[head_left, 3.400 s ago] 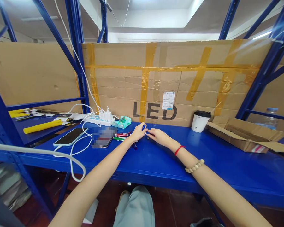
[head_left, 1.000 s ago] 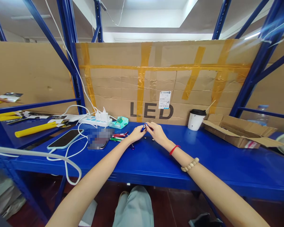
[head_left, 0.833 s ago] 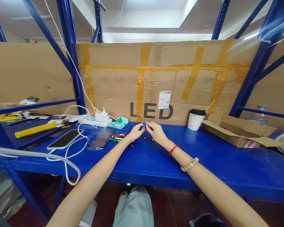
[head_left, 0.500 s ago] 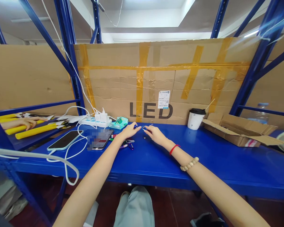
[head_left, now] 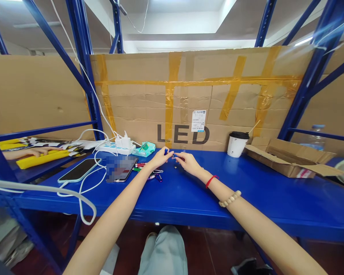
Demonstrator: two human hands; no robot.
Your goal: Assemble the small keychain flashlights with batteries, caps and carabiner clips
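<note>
My left hand (head_left: pixel 157 159) and my right hand (head_left: pixel 188 163) meet over the back of the blue shelf (head_left: pixel 246 198), fingers pinched. The left pinches a small blue piece (head_left: pixel 166 151). The right pinches a thin small part (head_left: pixel 176 156) that points toward it. Several small pen-like items (head_left: pixel 149 172), red, green and purple, lie just left of my left hand. A tiny round part (head_left: pixel 176 166) rests on the shelf between my hands.
Two phones (head_left: pixel 76 169) (head_left: pixel 120 168) on white cables lie at the left, beside a power strip (head_left: pixel 114 146) and a teal tissue pack (head_left: pixel 146 148). A lidded paper cup (head_left: pixel 236 144) and an open cardboard box (head_left: pixel 292 160) stand at the right. Another person's hand (head_left: pixel 31 152) rests on yellow tubes, far left.
My hands held the blue item together, drew apart half a second ago with a piece in each, and have now come close again. The other person's hand reached onto the yellow tubes.
</note>
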